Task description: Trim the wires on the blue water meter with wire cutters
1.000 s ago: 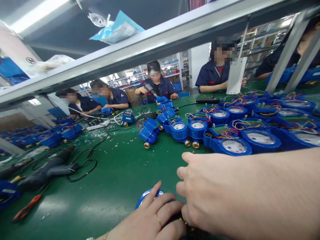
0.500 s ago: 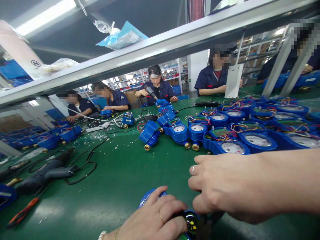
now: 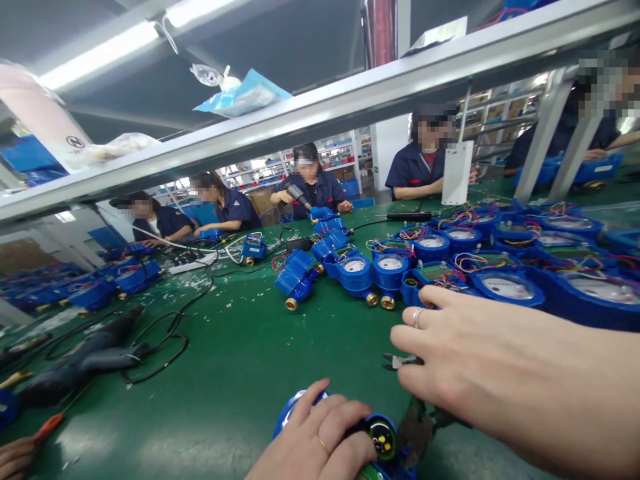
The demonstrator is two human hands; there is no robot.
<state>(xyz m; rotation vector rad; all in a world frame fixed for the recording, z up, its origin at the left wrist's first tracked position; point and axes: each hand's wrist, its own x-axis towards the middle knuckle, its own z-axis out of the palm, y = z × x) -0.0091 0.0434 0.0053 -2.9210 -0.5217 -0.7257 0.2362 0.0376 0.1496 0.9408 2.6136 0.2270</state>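
Resting on the blue meter (image 3: pixel 383 437) at the near table edge, left hand (image 3: pixel 315 440) lies curled over its top, gripping it. Right hand (image 3: pixel 450 353) is just right of it, fingers pinching small pliers (image 3: pixel 397 361), nose pointing left. One meter in hand; many more, too crowded to count, well beyond on the green table (image 3: pixel 240 360).

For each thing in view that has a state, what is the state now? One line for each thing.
Left hand: resting on the near meter, fingers curled over it.
Right hand: holding small pliers.
Near meter: open, inner parts showing.
Pliers: jaws shut, above the table.
Row of meters: uncovered, coloured wires exposed.
Power screwdriver: lying on the table, unheld.
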